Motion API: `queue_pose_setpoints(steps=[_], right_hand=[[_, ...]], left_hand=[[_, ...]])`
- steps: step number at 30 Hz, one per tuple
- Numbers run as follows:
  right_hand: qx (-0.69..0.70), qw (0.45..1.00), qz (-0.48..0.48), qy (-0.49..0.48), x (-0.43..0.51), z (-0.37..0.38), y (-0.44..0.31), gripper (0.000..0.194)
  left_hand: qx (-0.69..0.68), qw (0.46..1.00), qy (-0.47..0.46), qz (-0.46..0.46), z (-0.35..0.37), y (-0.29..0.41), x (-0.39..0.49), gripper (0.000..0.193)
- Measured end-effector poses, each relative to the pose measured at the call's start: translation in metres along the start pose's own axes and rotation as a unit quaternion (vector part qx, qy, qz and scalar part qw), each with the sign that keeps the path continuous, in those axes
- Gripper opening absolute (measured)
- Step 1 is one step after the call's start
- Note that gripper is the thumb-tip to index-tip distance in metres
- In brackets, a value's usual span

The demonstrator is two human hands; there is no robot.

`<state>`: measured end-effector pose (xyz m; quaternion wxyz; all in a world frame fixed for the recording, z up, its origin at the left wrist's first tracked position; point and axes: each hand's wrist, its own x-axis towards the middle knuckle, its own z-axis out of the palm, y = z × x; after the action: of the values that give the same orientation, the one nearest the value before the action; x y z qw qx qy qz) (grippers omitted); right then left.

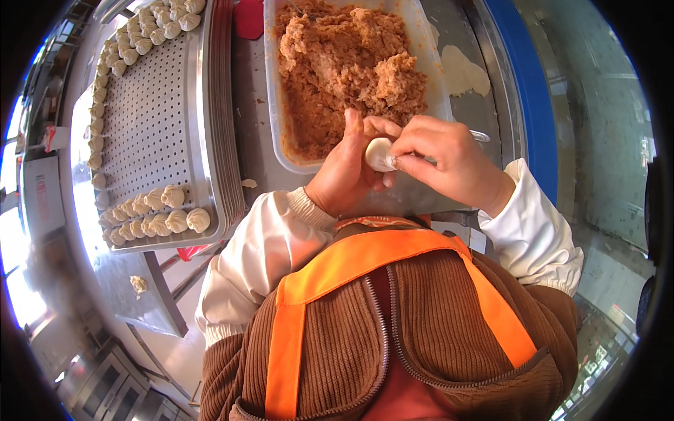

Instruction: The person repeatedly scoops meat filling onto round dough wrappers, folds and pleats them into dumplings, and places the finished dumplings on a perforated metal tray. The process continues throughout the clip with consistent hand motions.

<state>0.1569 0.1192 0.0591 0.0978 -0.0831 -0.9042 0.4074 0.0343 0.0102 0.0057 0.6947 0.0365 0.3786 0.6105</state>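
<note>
A pale dough dumpling sits between my hands, its gathered neck toward the right. My left hand cups it from the left, with the thumb raised. The fingertips of my right hand pinch the pleated neck. Just beyond both hands stands a translucent plastic tub holding reddish-brown minced filling. Pleated dumplings line the edges of a perforated metal tray at the left.
More trays are stacked beneath the perforated one. A flat dough piece lies right of the tub, near a blue edge strip. Something red is at the back. A dough scrap rests on the metal surface at lower left.
</note>
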Motion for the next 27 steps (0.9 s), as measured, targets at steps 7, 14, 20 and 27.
queue_pose_setpoints(steps=[7, 14, 20, 27], right_hand=[[0.006, 1.000, -0.014, 0.001, 0.002, 0.004, -0.001, 0.007], [0.024, 1.000, 0.006, 0.017, 0.003, 0.003, 0.000, 0.007], [0.061, 0.997, 0.055, 0.009, 0.004, 0.003, -0.006, 0.005], [-0.063, 0.993, -0.068, -0.073, 0.013, -0.001, -0.008, 0.008]], left_hand=[[0.003, 0.997, -0.073, 0.022, -0.023, -0.010, 0.008, 0.054], [-0.020, 0.997, -0.043, 0.068, -0.011, -0.006, -0.001, 0.056], [0.059, 0.992, -0.037, 0.107, -0.017, -0.011, 0.002, 0.056], [0.093, 0.995, 0.009, 0.039, -0.016, -0.004, 0.000, 0.065]])
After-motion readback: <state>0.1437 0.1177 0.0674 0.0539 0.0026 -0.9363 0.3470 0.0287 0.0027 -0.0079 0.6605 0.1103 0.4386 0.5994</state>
